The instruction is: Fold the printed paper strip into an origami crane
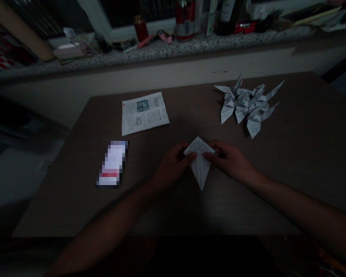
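A sheet of printed paper folded into a kite shape [201, 169] is held between my two hands over the table, its long point toward me. My left hand [174, 163] grips its left corner, thumb on top and fingers curled behind. On the right corner, my right hand [229, 159] pinches in the same way, its thumb pressing the front near the middle. Both hands' fingertips are partly hidden behind the paper. Several folded paper cranes [249, 104] of the same printed paper stand in a cluster beyond my right hand.
The brown table [75, 154] carries a stack of printed paper [145, 113] at the back left and a phone [112, 164] with a blurred lit screen. Behind it, a granite windowsill [118, 58] bears a red can [185, 19], a dark bottle [227, 17] and small clutter. The light is dim.
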A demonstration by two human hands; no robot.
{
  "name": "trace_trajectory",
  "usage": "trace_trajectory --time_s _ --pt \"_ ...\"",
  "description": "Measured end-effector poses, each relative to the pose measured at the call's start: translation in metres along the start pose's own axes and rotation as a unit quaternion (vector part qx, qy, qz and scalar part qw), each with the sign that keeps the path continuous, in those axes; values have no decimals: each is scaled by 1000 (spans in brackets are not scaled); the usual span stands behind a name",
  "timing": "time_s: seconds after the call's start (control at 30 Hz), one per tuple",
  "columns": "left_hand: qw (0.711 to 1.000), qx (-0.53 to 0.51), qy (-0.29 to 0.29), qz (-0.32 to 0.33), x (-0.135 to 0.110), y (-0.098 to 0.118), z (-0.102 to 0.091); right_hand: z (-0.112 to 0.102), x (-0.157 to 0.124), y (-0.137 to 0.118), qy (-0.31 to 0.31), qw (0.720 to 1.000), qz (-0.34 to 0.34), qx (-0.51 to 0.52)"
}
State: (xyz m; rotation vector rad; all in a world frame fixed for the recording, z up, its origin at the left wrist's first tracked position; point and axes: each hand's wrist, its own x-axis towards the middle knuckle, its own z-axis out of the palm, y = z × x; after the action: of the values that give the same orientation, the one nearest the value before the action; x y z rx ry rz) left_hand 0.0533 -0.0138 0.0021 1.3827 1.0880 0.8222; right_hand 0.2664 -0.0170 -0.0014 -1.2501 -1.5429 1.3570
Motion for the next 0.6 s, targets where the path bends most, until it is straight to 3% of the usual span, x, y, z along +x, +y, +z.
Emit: trace_trajectory --time_s 0.6 --pt "998 56 -2 12 -3 8 2 1 -3 1 -17 999 2 -32"
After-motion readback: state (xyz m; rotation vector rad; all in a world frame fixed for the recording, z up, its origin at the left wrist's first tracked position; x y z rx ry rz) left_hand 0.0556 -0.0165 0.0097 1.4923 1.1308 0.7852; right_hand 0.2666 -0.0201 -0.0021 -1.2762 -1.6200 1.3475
